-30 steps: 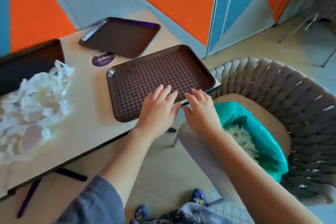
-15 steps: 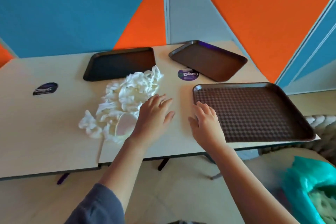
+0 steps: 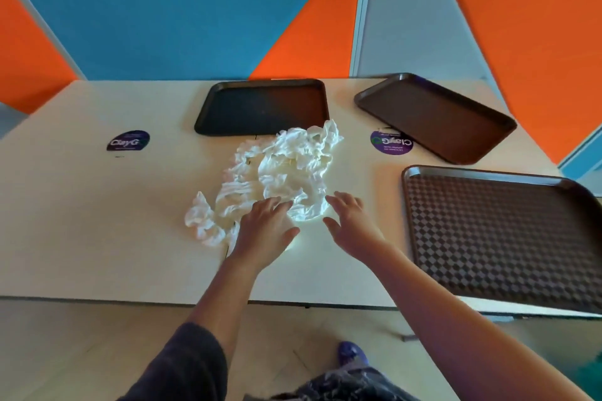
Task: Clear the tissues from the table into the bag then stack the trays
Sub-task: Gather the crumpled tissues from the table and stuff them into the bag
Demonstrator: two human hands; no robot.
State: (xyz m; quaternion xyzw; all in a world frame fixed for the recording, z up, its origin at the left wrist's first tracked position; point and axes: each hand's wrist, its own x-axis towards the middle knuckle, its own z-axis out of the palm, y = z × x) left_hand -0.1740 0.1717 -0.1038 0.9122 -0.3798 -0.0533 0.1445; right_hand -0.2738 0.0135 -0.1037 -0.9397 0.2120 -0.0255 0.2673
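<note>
Head view: tissues (image 3: 277, 179) heaped mid-desk (image 3: 97, 205), not yet bagged; bag not visible. Three trays apart, unstacked: far tray (image 3: 260, 104), far-right tray (image 3: 433, 114), near-right tray (image 3: 501, 238). Both task steps judged pending. Left hand (image 3: 264, 231) spread flat, resting on near edge of heap. Right hand (image 3: 351, 221) spread wide, holding nothing, just right of heap.
</note>
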